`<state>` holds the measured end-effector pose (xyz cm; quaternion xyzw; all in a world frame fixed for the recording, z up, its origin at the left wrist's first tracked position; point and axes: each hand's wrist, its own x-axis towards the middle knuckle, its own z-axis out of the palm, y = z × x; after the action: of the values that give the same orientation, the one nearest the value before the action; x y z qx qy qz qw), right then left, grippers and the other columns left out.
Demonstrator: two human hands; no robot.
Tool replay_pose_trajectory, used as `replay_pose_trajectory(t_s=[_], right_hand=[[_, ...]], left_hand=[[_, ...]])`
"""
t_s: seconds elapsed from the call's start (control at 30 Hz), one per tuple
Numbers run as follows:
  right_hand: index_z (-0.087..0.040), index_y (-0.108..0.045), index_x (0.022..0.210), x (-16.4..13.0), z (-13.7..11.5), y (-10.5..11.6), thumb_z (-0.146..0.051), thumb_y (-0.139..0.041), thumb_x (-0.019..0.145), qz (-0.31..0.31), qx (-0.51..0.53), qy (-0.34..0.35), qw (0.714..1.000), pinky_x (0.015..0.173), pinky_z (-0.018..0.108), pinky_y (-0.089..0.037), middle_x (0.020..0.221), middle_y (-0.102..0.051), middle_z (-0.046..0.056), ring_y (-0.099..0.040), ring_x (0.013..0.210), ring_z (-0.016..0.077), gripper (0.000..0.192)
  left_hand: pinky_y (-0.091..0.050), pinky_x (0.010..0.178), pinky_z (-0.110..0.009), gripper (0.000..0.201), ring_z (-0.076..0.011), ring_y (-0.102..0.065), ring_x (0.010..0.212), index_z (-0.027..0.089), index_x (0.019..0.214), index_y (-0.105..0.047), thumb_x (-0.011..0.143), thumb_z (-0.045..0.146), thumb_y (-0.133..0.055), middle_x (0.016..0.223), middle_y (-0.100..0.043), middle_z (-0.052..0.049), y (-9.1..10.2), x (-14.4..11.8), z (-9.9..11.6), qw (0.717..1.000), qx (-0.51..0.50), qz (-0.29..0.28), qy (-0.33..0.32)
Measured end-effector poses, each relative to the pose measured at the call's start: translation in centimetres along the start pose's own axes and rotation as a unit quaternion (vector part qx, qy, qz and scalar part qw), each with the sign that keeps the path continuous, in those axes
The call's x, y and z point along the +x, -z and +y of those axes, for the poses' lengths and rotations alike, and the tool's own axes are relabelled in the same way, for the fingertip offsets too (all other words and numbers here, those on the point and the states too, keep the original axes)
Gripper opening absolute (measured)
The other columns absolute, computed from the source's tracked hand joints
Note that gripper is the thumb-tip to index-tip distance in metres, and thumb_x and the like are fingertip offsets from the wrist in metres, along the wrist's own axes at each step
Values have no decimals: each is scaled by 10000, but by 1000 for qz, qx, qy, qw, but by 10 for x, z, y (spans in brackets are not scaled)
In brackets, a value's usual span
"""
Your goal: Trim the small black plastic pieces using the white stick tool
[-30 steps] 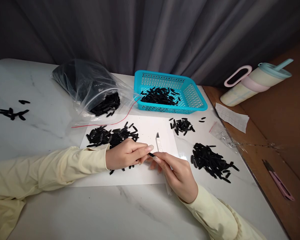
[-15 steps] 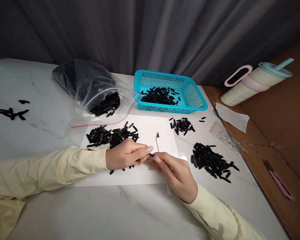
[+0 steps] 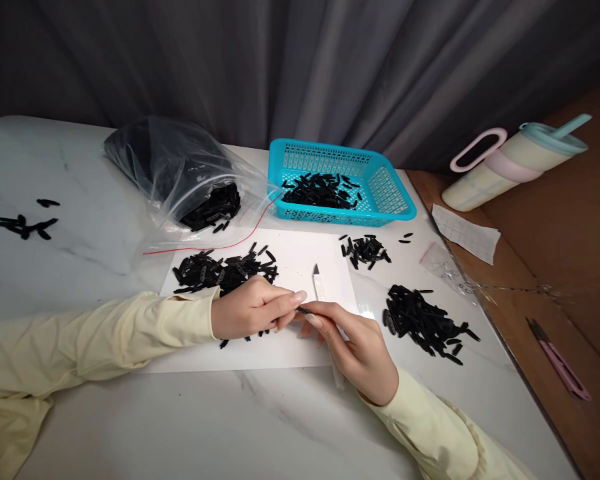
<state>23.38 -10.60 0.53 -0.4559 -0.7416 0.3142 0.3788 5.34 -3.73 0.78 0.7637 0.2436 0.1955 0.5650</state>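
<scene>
A small black piece [image 3: 303, 310] is pinched between the thumb and fingertip of the left hand [image 3: 250, 310], over the white sheet [image 3: 290, 347] near the table's middle. Its long axis runs roughly from 10 to 4 o'clock, the free end pointing toward the right hand [image 3: 357, 347]. It looks thin, dark and elongated (most of it is hidden by the fingers). The right hand is closed around a white utility knife [image 3: 320, 287], whose long axis lies near 12 to 6 o'clock, the blade tip pointing to 12; its lower end shows below the palm.

At 12 o'clock from the hands, a turquoise basket [image 3: 387, 193] holds a layer of similar black pieces. At 10 o'clock, a clear plastic bag [image 3: 170, 167] lies open with black pieces inside and spilling at its mouth. Loose heaps lie on the sheet by the left wrist [image 3: 220, 270] and on the marble table [image 3: 280, 427] at 3 o'clock [image 3: 423, 323].
</scene>
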Motion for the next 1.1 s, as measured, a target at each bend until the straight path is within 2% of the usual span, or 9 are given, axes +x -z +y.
replay_pose_trajectory(t_s=[0.3,1.1], right_hand=[[-190,-584,1008,-1,0,-1,-93,-469,886,26,14,19,999,601,175,-510,749,-667,3,-625,615,95,194],[-196,-591,992,-2,-3,-1,-108,-492,876,57,-7,13,998,584,201,-525,751,-672,2,-631,593,105,176]], left_hand=[[-296,438,-197,479,-52,-318,396,142,539,-473,919,385,-312,427,-365,53,1,-1,2,1000,-16,-8,10],[-268,425,-218,346,-60,-291,389,149,647,-459,904,352,-345,415,-323,78,1,-2,4,993,-101,-14,57]])
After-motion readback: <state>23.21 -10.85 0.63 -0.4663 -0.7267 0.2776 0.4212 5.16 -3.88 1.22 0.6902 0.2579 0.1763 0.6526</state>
